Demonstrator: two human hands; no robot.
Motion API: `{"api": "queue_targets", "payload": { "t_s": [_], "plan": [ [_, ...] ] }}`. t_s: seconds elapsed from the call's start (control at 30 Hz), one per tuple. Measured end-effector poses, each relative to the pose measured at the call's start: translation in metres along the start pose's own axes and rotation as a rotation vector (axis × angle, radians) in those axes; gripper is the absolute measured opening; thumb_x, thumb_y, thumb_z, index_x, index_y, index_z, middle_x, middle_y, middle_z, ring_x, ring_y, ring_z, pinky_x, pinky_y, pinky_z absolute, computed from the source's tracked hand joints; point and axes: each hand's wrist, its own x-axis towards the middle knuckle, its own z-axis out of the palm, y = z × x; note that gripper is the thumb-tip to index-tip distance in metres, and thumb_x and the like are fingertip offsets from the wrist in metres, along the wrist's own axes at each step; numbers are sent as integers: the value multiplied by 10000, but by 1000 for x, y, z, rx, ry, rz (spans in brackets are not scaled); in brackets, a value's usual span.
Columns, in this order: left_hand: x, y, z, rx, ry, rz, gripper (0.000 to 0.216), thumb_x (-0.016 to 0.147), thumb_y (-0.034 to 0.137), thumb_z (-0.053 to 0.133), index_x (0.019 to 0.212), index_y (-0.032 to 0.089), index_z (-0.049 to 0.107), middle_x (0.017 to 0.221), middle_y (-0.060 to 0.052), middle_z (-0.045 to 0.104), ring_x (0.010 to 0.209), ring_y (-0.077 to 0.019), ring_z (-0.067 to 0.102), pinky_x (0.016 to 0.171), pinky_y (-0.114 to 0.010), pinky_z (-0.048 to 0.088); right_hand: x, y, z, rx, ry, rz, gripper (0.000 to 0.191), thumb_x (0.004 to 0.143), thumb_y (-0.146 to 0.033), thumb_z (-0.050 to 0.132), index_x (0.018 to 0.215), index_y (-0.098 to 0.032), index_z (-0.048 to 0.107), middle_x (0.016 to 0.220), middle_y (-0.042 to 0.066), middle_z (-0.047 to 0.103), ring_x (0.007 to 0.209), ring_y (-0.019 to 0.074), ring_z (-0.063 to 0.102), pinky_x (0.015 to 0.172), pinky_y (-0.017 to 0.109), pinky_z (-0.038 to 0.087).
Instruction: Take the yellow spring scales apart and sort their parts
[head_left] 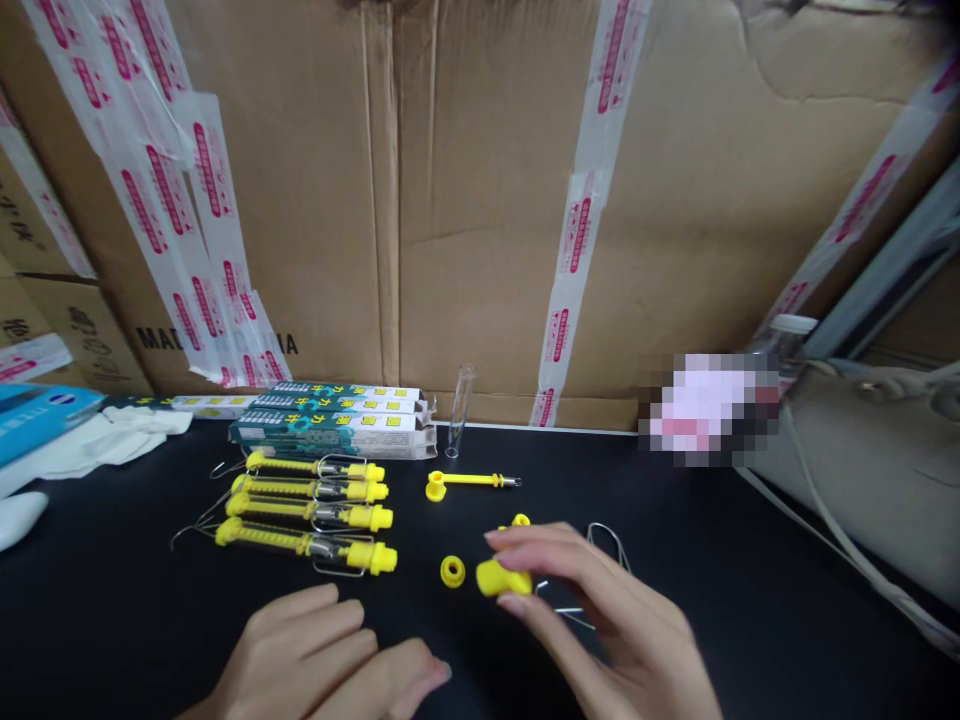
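Lying flat on the black tabletop [720, 640], as landmark for the rest: a small yellow ring [452, 583], hole facing up. Just right of the ring, in the right hand [622, 612]: a short yellow cylinder [496, 577], gripped narrowly between thumb below and fingers above, turned sideways with a round end toward the ring. In front of the ring and to its left: the left hand [322, 655], back upward, fingers bent and close together, thumb reaching out toward the ring's side — palm hidden, so impossible to tell whether anything sits inside.

Left of the ring, beyond the left hand: four spring scales [304, 543] side by side, with clear tubes, yellow ends, and hooks on the side away from the ring. Behind the ring, a little to the right: a slim yellow rod [471, 480] with a wider yellow end and a metal tip. Right of the ring and slightly behind, partly covered by right fingers: another yellow piece [520, 520]. Farther right of the ring, past the right hand: a bent wire loop [618, 541].

Well behind the ring: an upright glass tube [459, 415], and left of that — stacked green and white cartons [334, 432]. Behind everything, across from the ring: a large taped cardboard box [487, 220].
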Motion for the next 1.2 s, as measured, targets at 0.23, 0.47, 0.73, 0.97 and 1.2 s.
{"api": "queue_targets", "payload": {
  "t_s": [0.23, 0.47, 0.73, 0.97, 1.2],
  "plan": [
    [1, 2, 2, 5, -12, -23, 131, 941, 190, 641, 850, 225, 728, 504, 91, 550, 420, -71, 520, 546, -231, 474, 13, 1, -13, -84, -41, 112, 176, 865, -337, 767, 1033, -302, 808, 1028, 48, 810, 907, 254, 759, 826, 332, 615],
    [10, -2, -2, -53, -151, 69, 200, 1018, 170, 538, 1090, 152, 724, 508, 103, 504, 416, -54, 483, 481, -243, 386, 13, 3, -4, 344, -49, 431, 325, 719, -446, 888, 961, -241, 817, 972, 64, 810, 928, 234, 743, 843, 322, 592],
    [6, -4, -1, -84, -199, 97, 246, 1024, 187, 510, 1186, 162, 693, 540, 94, 516, 429, -65, 496, 452, -256, 366, 11, -4, 4, 428, -58, 486, 334, 667, -430, 927, 919, -241, 815, 919, 47, 804, 935, 223, 744, 847, 306, 595],
    [7, -4, 0, -77, -178, 104, 212, 1013, 177, 529, 1123, 175, 711, 519, 97, 498, 415, -70, 474, 441, -264, 346, 9, -8, 5, 412, -72, 490, 359, 664, -444, 925, 925, -227, 808, 949, 58, 796, 931, 229, 733, 865, 320, 584],
    [9, 0, -2, -112, -161, 61, 197, 1010, 181, 537, 880, 183, 686, 506, 94, 544, 406, -83, 488, 482, -266, 421, 0, -1, 17, 527, -157, 511, 332, 619, -310, 969, 898, -252, 798, 897, 4, 781, 864, 163, 718, 788, 228, 556]
  ]
}}
